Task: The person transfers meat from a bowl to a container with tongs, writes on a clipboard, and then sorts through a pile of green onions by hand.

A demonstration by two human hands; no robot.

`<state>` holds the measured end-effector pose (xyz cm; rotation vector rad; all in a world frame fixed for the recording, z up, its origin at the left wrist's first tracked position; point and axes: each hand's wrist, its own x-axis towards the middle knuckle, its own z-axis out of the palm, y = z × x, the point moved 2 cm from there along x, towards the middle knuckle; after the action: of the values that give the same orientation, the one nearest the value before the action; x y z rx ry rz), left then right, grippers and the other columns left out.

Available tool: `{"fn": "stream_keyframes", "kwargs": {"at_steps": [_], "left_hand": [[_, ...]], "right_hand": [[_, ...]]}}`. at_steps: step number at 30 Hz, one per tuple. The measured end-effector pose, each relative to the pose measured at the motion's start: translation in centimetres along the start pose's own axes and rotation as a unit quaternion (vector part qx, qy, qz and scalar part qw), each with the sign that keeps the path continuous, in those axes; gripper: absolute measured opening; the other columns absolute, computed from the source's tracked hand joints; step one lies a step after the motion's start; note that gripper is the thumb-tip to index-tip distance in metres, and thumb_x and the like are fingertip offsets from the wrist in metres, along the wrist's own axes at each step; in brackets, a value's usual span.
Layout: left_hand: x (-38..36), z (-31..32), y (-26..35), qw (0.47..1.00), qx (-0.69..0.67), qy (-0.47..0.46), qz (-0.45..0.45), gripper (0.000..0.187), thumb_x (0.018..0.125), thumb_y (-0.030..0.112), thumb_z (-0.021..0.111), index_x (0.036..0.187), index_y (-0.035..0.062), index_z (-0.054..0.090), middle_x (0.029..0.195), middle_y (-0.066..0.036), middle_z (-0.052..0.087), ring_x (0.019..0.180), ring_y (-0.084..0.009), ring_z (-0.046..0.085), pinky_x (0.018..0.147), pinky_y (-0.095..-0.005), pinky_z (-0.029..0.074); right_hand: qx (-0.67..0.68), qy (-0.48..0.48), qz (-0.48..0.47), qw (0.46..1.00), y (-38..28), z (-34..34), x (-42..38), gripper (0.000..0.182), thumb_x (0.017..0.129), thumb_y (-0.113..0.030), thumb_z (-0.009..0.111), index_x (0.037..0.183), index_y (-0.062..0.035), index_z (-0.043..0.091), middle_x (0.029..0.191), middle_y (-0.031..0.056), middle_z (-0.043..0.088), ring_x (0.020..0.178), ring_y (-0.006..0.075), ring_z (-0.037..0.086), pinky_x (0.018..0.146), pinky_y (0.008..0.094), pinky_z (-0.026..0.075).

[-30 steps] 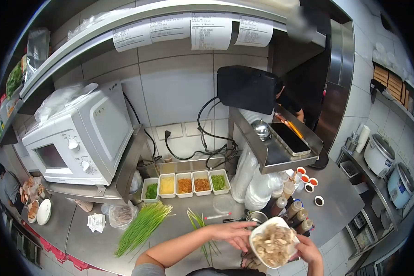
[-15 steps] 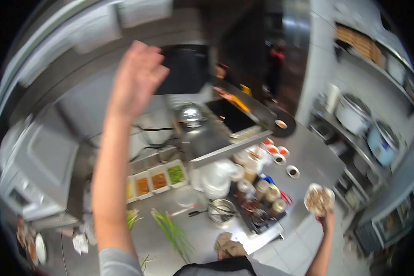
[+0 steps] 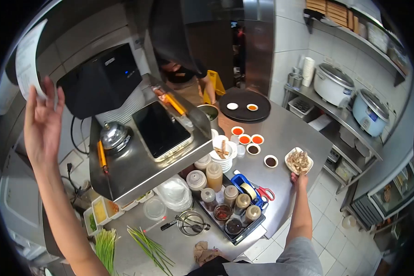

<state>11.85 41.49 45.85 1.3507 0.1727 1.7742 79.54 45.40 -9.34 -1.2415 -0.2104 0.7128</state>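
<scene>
Plate point(image 3: 299, 160) of shredded food sits gripped from below in your right hand point(image 3: 298, 180), out over the far counter point(image 3: 303, 133) edge; keep it level and steer clear of the sauce cups point(image 3: 271, 161) just beside it. Your left hand point(image 3: 42, 123), raised with fingers loosely spread, touches a paper ticket point(image 3: 28, 60) overhead. Squeeze bottles point(image 3: 214, 175), scissors point(image 3: 262, 191) and tape crowd the counter between.

Paper slip point(image 3: 28, 57) print unreadable; right hand point(image 3: 300, 178) mostly under plate point(image 3: 299, 161).
</scene>
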Motion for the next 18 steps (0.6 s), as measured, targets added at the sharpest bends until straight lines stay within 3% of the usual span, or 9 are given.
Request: {"fn": "stream_keyframes", "kwargs": {"at_steps": [2, 5, 7, 9, 10, 12, 14, 15, 18], "left_hand": [[-4.5, -0.2, -0.3, 1.000, 0.002, 0.017, -0.019, 0.021, 0.092, 0.012, 0.053, 0.111, 0.0041, 0.055, 0.116, -0.010, 0.057, 0.110, -0.0189, 0.054, 0.101, -0.0398, 0.038], [-12.7, -3.2, -0.2, 0.988, 0.116, 0.102, 0.002, 0.039, 0.089, 0.014, 0.057, 0.124, 0.0034, 0.043, 0.115, -0.010, 0.056, 0.096, -0.0161, 0.059, 0.087, -0.0336, 0.048], [-17.8, -3.0, -1.1, 0.970, 0.176, 0.165, -0.021, 0.060, 0.085, 0.011, 0.061, 0.136, 0.0061, 0.030, 0.110, -0.008, 0.057, 0.080, -0.0123, 0.061, 0.062, -0.0251, 0.054], [-22.9, -3.1, -1.7, 0.951, 0.235, 0.180, -0.094, 0.088, 0.080, 0.002, 0.064, 0.146, 0.0193, 0.008, 0.103, -0.009, 0.059, 0.063, -0.0117, 0.061, 0.049, -0.0222, 0.052], [-25.8, -3.4, -2.2, 0.939, 0.219, 0.224, -0.139, 0.092, 0.080, 0.000, 0.064, 0.146, 0.0234, 0.005, 0.104, -0.010, 0.059, 0.066, -0.0131, 0.062, 0.052, -0.0242, 0.052], [-31.1, -4.4, -3.2, 0.914, 0.199, 0.284, -0.210, 0.094, 0.081, -0.002, 0.062, 0.146, 0.0282, 0.000, 0.105, -0.010, 0.060, 0.074, -0.0155, 0.064, 0.058, -0.0280, 0.054], [-36.0, -7.4, -3.5, 0.876, 0.231, 0.319, -0.279, 0.063, 0.084, 0.001, 0.060, 0.140, 0.0186, 0.035, 0.106, -0.007, 0.062, 0.077, -0.0154, 0.064, 0.063, -0.0250, 0.053], [-38.4, -9.3, -3.3, 0.864, 0.212, 0.357, -0.283, 0.041, 0.085, 0.005, 0.061, 0.125, 0.0128, 0.056, 0.106, -0.005, 0.063, 0.081, -0.0108, 0.062, 0.063, -0.0228, 0.051], [-43.4, -16.6, 0.2, 0.752, 0.403, 0.462, -0.242, 0.028, 0.087, 0.014, 0.061, 0.115, 0.0127, 0.063, 0.090, 0.003, 0.065, 0.073, -0.0014, 0.054, 0.065, -0.0187, 0.045]], "right_hand": [[0.000, -0.064, 0.017, 0.998, 1.1, 0.8, 3.3, 0.023, 0.094, -0.022, 0.047, 0.110, -0.0043, 0.047, 0.076, 0.0087, 0.058, 0.054, 0.0170, 0.058, 0.042, 0.0266, 0.047], [-0.144, -0.076, 0.009, 0.987, 2.2, 1.0, 5.4, 0.035, 0.089, -0.042, 0.052, 0.111, -0.0151, 0.053, 0.080, 0.0043, 0.057, 0.060, 0.0164, 0.056, 0.047, 0.0290, 0.045], [-0.141, -0.107, 0.043, 0.983, 4.7, -0.1, 9.6, 0.044, 0.092, -0.039, 0.047, 0.128, -0.0140, 0.048, 0.091, 0.0062, 0.058, 0.073, 0.0197, 0.056, 0.062, 0.0350, 0.050], [-0.134, -0.111, -0.005, 0.985, 4.1, -0.5, 7.6, 0.043, 0.092, -0.040, 0.047, 0.114, -0.0045, 0.054, 0.093, 0.0087, 0.058, 0.077, 0.0206, 0.055, 0.067, 0.0354, 0.048], [-0.184, -0.167, 0.000, 0.969, 4.7, -2.2, 9.7, 0.041, 0.091, -0.040, 0.048, 0.110, -0.0043, 0.054, 0.094, 0.0103, 0.058, 0.080, 0.0204, 0.055, 0.067, 0.0323, 0.048], [-0.119, -0.063, -0.004, 0.991, 4.8, -3.4, 8.1, 0.045, 0.091, -0.035, 0.049, 0.126, -0.0065, 0.048, 0.105, 0.0103, 0.058, 0.087, 0.0229, 0.057, 0.073, 0.0367, 0.049], [-0.142, -0.047, -0.009, 0.989, 5.1, -3.3, 4.2, 0.045, 0.091, -0.034, 0.048, 0.126, -0.0061, 0.047, 0.106, 0.0107, 0.057, 0.089, 0.0233, 0.056, 0.075, 0.0373, 0.048], [-0.154, -0.046, -0.008, 0.987, 5.5, -3.4, 2.3, 0.046, 0.091, -0.034, 0.047, 0.127, -0.0059, 0.046, 0.107, 0.0109, 0.057, 0.090, 0.0234, 0.056, 0.076, 0.0376, 0.048], [-0.180, -0.067, 0.001, 0.981, 5.7, -2.1, -4.0, 0.046, 0.092, -0.034, 0.046, 0.128, -0.0053, 0.045, 0.110, 0.0115, 0.056, 0.094, 0.0240, 0.055, 0.079, 0.0385, 0.047]]}}
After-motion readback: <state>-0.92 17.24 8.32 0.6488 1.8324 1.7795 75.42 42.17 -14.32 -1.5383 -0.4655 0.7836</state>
